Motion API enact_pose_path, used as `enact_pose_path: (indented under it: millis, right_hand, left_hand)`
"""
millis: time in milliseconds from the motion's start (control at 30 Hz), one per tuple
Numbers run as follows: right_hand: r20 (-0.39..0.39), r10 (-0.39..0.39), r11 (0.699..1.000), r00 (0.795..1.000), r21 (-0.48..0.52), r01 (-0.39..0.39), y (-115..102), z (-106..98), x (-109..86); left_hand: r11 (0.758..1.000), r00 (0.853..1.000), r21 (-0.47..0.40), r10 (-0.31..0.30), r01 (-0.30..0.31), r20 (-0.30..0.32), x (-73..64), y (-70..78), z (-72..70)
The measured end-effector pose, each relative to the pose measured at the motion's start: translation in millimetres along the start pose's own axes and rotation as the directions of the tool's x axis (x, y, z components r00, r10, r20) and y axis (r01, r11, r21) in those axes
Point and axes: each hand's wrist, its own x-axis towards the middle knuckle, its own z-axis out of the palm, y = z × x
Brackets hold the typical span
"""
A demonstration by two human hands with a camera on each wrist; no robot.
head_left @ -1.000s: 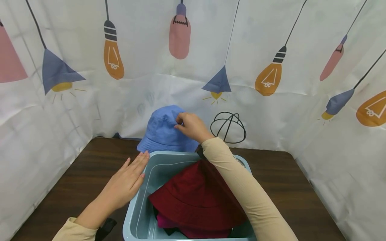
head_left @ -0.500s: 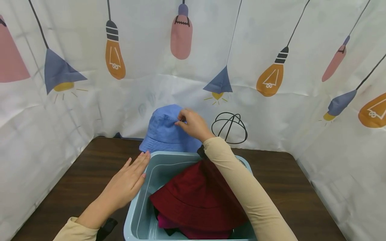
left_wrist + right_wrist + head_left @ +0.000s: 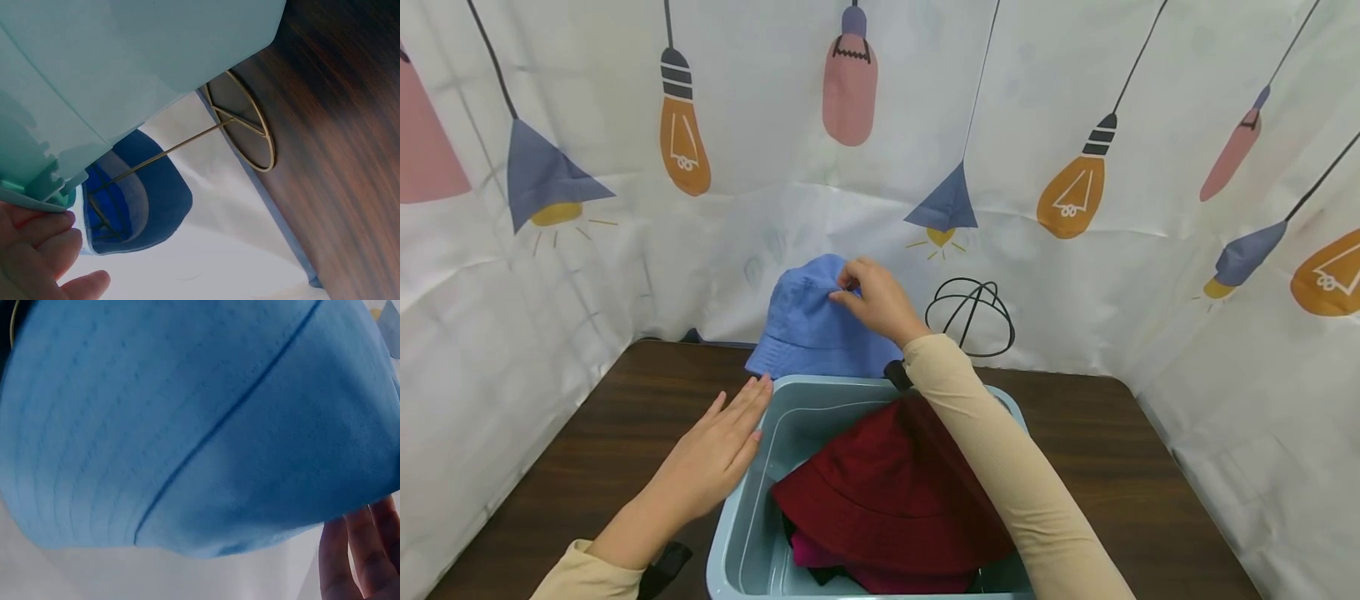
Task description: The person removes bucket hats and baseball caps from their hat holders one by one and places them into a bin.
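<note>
Behind the bin, a light blue bucket hat sits over a wire hat stand, whose ring foot shows in the left wrist view. My right hand pinches the hat's crown near the top right. Its fingers lie against the crown in the right wrist view. My left hand lies along the left rim of a pale blue plastic bin, fingers straight and touching it. Inside the bin, a dark red bucket hat covers magenta and black fabric; my right forearm hides part of it.
A second wire stand, black and domed with no hat on it, stands at the back right. The dark wooden table extends on both sides of the bin. A white curtain printed with lamps hangs close behind.
The blue bucket hat's crown has risen slightly with my right hand. My left hand stays at the bin's rim, and the red hat has not moved.
</note>
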Motion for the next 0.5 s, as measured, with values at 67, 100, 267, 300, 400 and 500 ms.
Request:
enact_pose_path:
  millis: [67, 100, 267, 300, 400, 500]
  right_hand:
    - [-0.025, 0.012, 1.000, 1.000, 0.021, -0.011, -2, -2, 1.2]
    - [-0.041, 0.017, 0.999, 0.999, 0.032, -0.016, -3, -4, 1.9]
    - [-0.115, 0.000, 0.998, 0.993, 0.061, 0.007, -8, -11, 6.0]
    - [-0.121, -0.005, 0.998, 0.993, 0.062, 0.012, -9, -12, 6.7]
    - [-0.132, -0.011, 0.998, 0.991, 0.065, 0.020, -12, -14, 8.4]
    - [-0.143, 0.001, 0.996, 0.990, 0.086, 0.012, -14, -17, 9.7]
  left_hand:
    - [1.000, 1.000, 0.001, 0.000, 0.000, 0.002, 0.4, 0.3, -0.1]
    - [1.000, 1.000, 0.002, 0.000, 0.000, 0.004, 0.6, 0.5, -0.2]
    - [1.000, 0.999, -0.001, -0.018, 0.018, 0.029, 0.9, 1.3, -2.1]
    - [1.000, 0.999, -0.001, -0.022, 0.022, 0.035, 0.8, 1.4, -2.5]
    - [1.000, 0.999, -0.003, -0.030, 0.030, 0.044, 0.5, 1.5, -3.3]
    - [1.000, 0.999, -0.002, -0.023, 0.023, 0.043, 0.8, 1.5, -2.7]
